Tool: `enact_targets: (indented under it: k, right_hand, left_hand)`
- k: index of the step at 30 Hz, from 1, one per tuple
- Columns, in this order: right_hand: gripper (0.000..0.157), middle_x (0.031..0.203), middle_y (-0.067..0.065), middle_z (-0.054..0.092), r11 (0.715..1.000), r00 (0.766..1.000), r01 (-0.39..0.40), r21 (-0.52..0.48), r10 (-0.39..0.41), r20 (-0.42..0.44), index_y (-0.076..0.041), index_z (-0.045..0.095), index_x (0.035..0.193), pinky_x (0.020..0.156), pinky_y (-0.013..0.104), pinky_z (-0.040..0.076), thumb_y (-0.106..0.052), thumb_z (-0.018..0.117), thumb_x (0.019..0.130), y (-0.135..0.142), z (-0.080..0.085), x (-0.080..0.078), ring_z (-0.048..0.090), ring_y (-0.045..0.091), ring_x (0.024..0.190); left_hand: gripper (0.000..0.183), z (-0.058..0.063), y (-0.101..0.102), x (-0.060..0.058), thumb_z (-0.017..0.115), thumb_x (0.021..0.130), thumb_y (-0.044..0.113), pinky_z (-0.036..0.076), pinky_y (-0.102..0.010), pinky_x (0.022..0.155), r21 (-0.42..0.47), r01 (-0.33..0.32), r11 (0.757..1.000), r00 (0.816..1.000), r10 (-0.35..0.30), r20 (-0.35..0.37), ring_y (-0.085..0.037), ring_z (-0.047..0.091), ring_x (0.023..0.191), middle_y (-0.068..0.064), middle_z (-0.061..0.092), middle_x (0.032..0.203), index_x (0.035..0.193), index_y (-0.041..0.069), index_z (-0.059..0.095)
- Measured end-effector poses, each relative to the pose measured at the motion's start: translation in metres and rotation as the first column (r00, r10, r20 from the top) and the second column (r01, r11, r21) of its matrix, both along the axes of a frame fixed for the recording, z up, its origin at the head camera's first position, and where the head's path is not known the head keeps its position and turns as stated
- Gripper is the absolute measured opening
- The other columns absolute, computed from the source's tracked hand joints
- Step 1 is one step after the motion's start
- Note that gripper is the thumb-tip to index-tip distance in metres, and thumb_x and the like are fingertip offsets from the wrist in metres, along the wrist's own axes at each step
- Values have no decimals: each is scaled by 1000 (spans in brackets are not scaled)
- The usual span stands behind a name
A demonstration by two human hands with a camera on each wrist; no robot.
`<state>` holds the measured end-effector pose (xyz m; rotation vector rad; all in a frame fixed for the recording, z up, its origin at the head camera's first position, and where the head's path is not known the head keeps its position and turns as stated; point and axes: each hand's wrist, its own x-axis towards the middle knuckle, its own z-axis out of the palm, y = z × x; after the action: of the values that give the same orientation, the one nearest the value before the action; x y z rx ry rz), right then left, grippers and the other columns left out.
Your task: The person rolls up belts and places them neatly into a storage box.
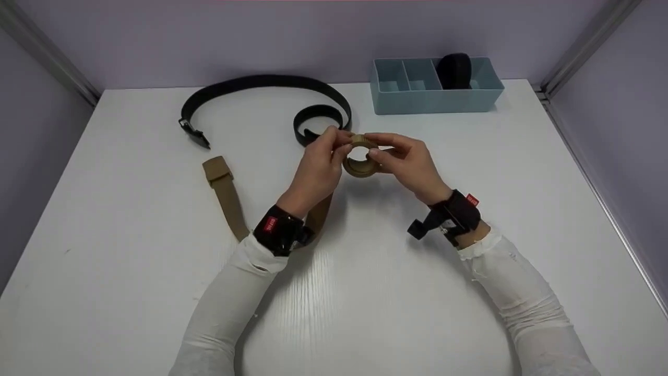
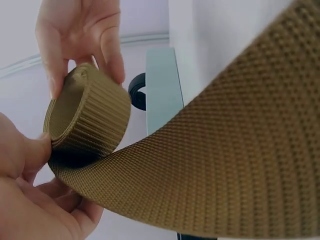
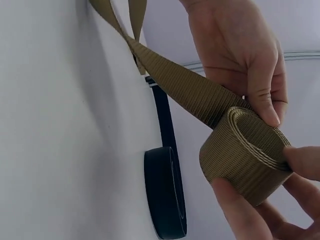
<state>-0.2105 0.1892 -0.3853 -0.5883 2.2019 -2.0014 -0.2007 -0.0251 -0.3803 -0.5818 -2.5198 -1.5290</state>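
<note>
A tan webbing belt (image 1: 229, 206) is partly wound into a roll (image 2: 102, 117), held above the table between both hands. My left hand (image 1: 317, 169) pinches the roll's left side, where the unrolled strap (image 3: 182, 85) leaves it. On the other side my right hand (image 1: 409, 159) holds the roll, thumb at the inner rim and fingers around the outside, as the right wrist view shows. The loose strap twists down under my left wrist, and its buckle end (image 1: 216, 168) lies on the table to the left. My left forearm hides part of the strap.
A black belt (image 1: 266, 81) lies behind the hands, one end coiled and its buckle (image 1: 193, 133) at the left. At the back right stands a blue-grey divided box (image 1: 436, 103) with a rolled black belt (image 1: 454, 71) in one compartment. Walls enclose the table (image 1: 376, 303).
</note>
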Motion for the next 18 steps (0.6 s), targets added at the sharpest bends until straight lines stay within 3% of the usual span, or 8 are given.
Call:
enact_targets:
  k: [6,12,18]
  right_hand:
    - [36,133,13,68,997,999,-27,68,29,-33,-3,67,137,83,34,62,-7,70,101,0,0,0,76,21,95]
    - [35,129,16,66,999,999,28,26,-26,-42,-1,67,136,82,34,62,-7,69,101,-3,-2,0,74,25,102]
    - [37,130,14,64,994,994,105,-41,-104,18,-3,63,138,79,36,63,-11,68,102,-4,-3,1,73,26,102]
  left_hand:
    - [13,-1,1,1,57,108,17,53,-28,96,-6,24,1000,999,-23,27,-16,61,124,-7,67,132,110,5,59]
    - [17,0,0,0,55,109,19,52,-29,97,10,8,1000,998,-9,65,-16,60,123,-6,62,138,121,7,55]
    - [21,1,-1,0,57,109,16,53,-29,94,49,0,999,995,-5,104,-15,62,117,-8,63,136,126,6,50]
